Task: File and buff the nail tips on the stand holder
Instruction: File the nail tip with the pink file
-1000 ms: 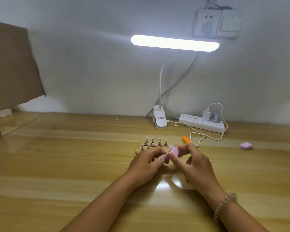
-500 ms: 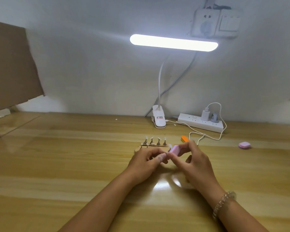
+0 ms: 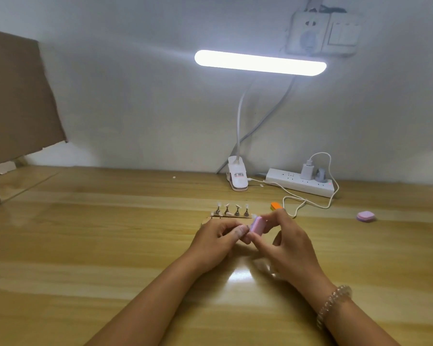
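- Two bare hands meet at the middle of a light, glossy wooden desk (image 3: 85, 245), knuckles toward 12 o'clock.
- Right hand (image 3: 289, 245): thumb and fingertips clamped on a pink rectangular buffer block (image 3: 256, 224), which is held tilted with its upper end toward 12 o'clock.
- Left hand (image 3: 216, 237): fingers curled inward, their tips at the block's 9 o'clock side. Whether they pinch anything cannot be told, as the spot is hidden and blurred.
- Clear nail tips (image 3: 231, 207): at least four in a row, each upright on a small metal peg, just past the left hand at 12 o'clock.
- Flat wooden stand holder (image 3: 225, 217): carries the pegs; its near edge is hidden behind the left hand.
- Small orange block (image 3: 275, 206): lies on the desk near the right hand, at 12 o'clock of it.
- Pink rounded-square pad (image 3: 366, 216): at 3 o'clock of the hands, well apart.
- White power strip (image 3: 300, 182): by the wall at 1 o'clock, with a white charger plugged in.
- White cable (image 3: 310, 203): loops from the charger down onto the desk.
- White clip-on lamp (image 3: 238, 177): base at 12 o'clock, with its lit bar above.
- Pale beaded bracelet (image 3: 333, 303): around the right wrist.
- Brown cardboard sheet (image 3: 18, 96): at 10 o'clock, against the wall.
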The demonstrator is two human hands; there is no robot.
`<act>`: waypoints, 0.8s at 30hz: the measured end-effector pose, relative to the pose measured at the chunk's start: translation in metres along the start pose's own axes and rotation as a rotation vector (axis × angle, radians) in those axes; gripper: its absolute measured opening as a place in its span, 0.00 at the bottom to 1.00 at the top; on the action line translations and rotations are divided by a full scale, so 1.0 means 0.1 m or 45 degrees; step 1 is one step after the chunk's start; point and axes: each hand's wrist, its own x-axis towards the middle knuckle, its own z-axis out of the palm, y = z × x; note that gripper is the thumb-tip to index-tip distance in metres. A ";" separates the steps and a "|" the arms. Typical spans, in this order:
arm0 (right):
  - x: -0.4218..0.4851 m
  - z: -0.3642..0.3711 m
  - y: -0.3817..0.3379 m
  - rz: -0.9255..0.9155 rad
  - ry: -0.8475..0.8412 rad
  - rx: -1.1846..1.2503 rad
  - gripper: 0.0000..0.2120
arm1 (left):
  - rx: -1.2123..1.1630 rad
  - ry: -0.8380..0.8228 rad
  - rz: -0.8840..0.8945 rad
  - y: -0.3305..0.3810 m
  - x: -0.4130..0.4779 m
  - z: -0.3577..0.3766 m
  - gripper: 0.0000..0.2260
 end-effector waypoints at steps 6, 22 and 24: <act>0.00 0.00 0.00 0.032 -0.094 0.109 0.13 | 0.033 -0.033 -0.034 -0.01 -0.01 0.00 0.10; 0.01 -0.01 0.02 0.083 -0.014 0.066 0.12 | 0.046 0.015 -0.031 -0.01 0.00 0.01 0.08; 0.02 -0.03 0.06 0.140 0.110 0.023 0.11 | 0.031 0.031 -0.043 0.01 0.01 0.03 0.08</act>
